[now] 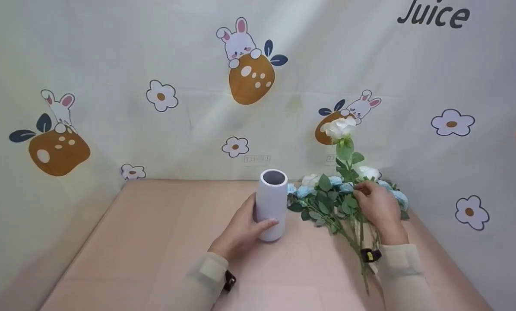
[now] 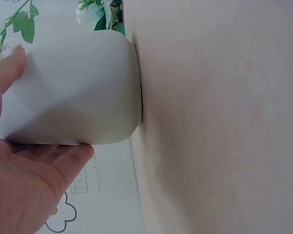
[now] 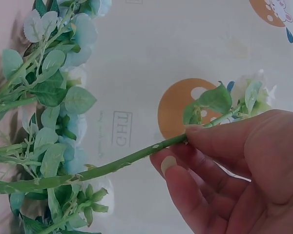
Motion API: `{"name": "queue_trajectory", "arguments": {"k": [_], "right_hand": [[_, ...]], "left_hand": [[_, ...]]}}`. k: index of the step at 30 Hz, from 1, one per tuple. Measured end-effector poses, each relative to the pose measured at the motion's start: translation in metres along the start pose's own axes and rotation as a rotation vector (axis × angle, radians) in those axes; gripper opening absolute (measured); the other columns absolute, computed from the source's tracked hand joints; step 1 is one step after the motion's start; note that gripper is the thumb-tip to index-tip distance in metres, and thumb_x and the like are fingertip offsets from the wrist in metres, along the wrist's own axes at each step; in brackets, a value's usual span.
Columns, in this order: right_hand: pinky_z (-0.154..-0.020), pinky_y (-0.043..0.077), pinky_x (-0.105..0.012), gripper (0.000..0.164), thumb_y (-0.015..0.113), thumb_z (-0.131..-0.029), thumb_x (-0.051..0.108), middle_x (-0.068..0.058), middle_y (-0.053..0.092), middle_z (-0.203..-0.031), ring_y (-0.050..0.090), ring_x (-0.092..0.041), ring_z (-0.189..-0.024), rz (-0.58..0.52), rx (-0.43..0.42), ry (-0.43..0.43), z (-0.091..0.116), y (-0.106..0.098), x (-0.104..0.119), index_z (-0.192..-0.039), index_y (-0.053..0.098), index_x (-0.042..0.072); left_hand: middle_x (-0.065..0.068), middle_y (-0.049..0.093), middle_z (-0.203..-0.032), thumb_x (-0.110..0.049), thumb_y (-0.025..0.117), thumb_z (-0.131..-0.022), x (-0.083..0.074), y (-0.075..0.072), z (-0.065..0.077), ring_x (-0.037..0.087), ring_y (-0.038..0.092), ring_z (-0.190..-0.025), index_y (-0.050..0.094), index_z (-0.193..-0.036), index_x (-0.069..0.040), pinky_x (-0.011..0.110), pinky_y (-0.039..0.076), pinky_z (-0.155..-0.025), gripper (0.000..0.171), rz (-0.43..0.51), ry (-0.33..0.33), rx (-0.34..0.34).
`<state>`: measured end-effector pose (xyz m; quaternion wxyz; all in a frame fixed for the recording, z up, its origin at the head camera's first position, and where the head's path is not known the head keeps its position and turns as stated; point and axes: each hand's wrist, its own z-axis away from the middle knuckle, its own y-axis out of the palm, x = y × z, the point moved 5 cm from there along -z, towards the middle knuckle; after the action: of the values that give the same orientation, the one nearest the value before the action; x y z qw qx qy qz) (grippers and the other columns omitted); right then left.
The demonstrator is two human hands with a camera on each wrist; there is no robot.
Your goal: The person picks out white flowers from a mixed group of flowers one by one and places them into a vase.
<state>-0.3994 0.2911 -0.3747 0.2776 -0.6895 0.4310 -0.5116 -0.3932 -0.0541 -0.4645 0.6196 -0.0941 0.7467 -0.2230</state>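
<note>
In the head view a white cylindrical vase [image 1: 271, 203] stands upright on the table, its round mouth facing up. My left hand [image 1: 242, 226] grips it low down, thumb across the front and fingers around the far side. To the right, my right hand [image 1: 381, 205] pinches the green stem of a white rose [image 1: 340, 128], whose bloom is raised above the other flowers. The right wrist view shows the stem [image 3: 132, 158] between thumb and fingertips. Beneath that hand lies a bunch of blue flowers [image 1: 305, 191] with leaves and long stems.
The pinkish table [image 1: 154, 242] meets a pale printed curtain [image 1: 188, 125] at its back edge. Another white rose [image 1: 368, 172] lies among the blue blooms by the right hand. The loose stems [image 1: 363, 268] reach toward the table's front.
</note>
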Motion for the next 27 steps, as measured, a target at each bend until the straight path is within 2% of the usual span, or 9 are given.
{"name": "queue_trajectory", "arguments": {"k": [9,17,27], "right_hand": [[-0.076,0.055,-0.053,0.029,0.057,-0.104,0.026,-0.017,0.073,-0.112,0.069,-0.033,-0.090,-0.006,-0.090,-0.034,0.003,-0.005,0.012,-0.123,0.068,0.007],[-0.077,0.056,-0.052,0.028,0.058,-0.104,0.027,-0.016,0.073,-0.114,0.070,-0.033,-0.093,-0.025,-0.108,-0.023,0.005,-0.006,0.016,-0.123,0.068,0.009],[-0.075,0.056,-0.052,0.026,0.061,-0.103,0.025,-0.016,0.073,-0.113,0.070,-0.033,-0.091,-0.052,-0.171,-0.063,0.007,-0.009,0.024,-0.122,0.069,0.009]], "left_hand": [[0.004,0.043,-0.157,-0.049,0.079,-0.085,-0.002,0.000,0.001,0.028,0.043,-0.144,0.024,-0.161,-0.020,0.054,0.031,-0.123,0.098,0.007,0.023,-0.009],[0.004,0.041,-0.158,-0.051,0.079,-0.085,-0.001,0.000,0.002,0.028,0.042,-0.146,0.022,-0.162,-0.020,0.055,0.030,-0.123,0.100,0.014,0.011,-0.005],[0.003,0.043,-0.157,-0.050,0.079,-0.086,-0.002,0.000,0.002,0.027,0.043,-0.144,0.024,-0.161,-0.021,0.055,0.031,-0.123,0.098,0.026,0.025,-0.004]]}}
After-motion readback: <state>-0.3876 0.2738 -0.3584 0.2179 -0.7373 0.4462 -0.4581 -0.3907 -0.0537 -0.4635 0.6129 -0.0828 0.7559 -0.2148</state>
